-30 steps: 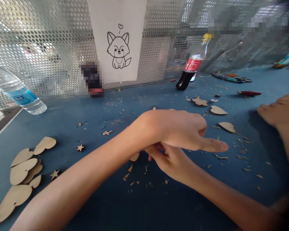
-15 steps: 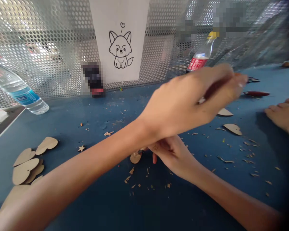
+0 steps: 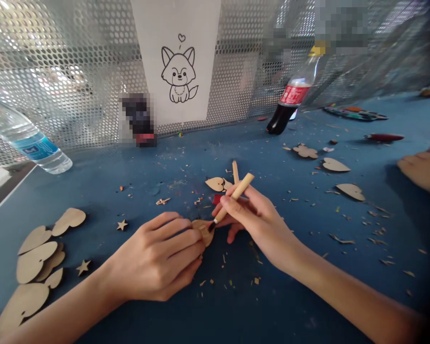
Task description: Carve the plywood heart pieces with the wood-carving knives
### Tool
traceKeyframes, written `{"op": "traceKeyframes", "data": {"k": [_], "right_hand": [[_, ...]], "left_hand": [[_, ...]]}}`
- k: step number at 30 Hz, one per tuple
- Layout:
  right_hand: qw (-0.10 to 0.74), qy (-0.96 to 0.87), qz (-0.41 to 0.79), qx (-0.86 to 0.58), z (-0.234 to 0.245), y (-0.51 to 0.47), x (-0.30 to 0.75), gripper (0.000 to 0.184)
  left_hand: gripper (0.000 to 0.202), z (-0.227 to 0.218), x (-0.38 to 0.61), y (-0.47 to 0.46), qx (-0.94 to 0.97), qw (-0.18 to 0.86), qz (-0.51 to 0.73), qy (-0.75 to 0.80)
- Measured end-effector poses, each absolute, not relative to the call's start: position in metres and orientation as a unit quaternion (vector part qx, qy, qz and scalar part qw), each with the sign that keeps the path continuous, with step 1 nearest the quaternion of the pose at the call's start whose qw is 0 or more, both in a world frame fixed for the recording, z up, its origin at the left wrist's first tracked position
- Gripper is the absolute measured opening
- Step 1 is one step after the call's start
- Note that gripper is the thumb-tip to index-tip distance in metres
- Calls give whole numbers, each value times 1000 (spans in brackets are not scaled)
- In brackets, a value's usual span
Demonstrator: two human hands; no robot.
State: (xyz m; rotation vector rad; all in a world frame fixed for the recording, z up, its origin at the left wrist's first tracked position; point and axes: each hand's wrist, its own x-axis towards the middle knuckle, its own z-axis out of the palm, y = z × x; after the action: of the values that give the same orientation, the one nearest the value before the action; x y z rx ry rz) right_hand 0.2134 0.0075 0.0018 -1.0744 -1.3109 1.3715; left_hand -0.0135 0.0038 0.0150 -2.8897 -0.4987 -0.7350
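My left hand (image 3: 161, 255) is closed over a small rounded wooden piece (image 3: 207, 235), pressing it down on the blue tabletop; part of the piece is hidden under the fingers. My right hand (image 3: 256, 212) grips a carving tool (image 3: 238, 193) with a pale wooden handle between thumb and fingers. The tool's dark tip points down at the piece's right edge, at or very near the wood. Behind the right hand lie a heart-shaped wooden cutout (image 3: 214, 184), a second pale wooden handle (image 3: 235, 171) and a small red object (image 3: 217, 198), partly covered.
Wooden hearts (image 3: 37, 260) overlap at left, near two small wooden stars (image 3: 122, 224). More cutouts (image 3: 336, 165) and wood chips lie at right. A water bottle (image 3: 39, 145), a cola bottle (image 3: 290, 102) and a fox drawing (image 3: 180, 74) are behind. Another person's hand (image 3: 421, 167) rests at far right.
My left hand has come down and left from its raised place over the right side, onto the wooden piece. The carving tool in my right hand, hidden before, now shows.
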Motion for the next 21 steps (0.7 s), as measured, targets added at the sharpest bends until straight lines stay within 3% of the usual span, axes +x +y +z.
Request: {"op": "traceKeyframes", "data": {"k": [9,21], "right_hand": [[486,-630,441,-415,0,-2,213,19],[479,-638,437,-415,0,1,210,19]], "left_hand": [[26,11,-17,4,-950,31,-261,-168],[23,8,-20,3,-953,23,-254,-160]]}}
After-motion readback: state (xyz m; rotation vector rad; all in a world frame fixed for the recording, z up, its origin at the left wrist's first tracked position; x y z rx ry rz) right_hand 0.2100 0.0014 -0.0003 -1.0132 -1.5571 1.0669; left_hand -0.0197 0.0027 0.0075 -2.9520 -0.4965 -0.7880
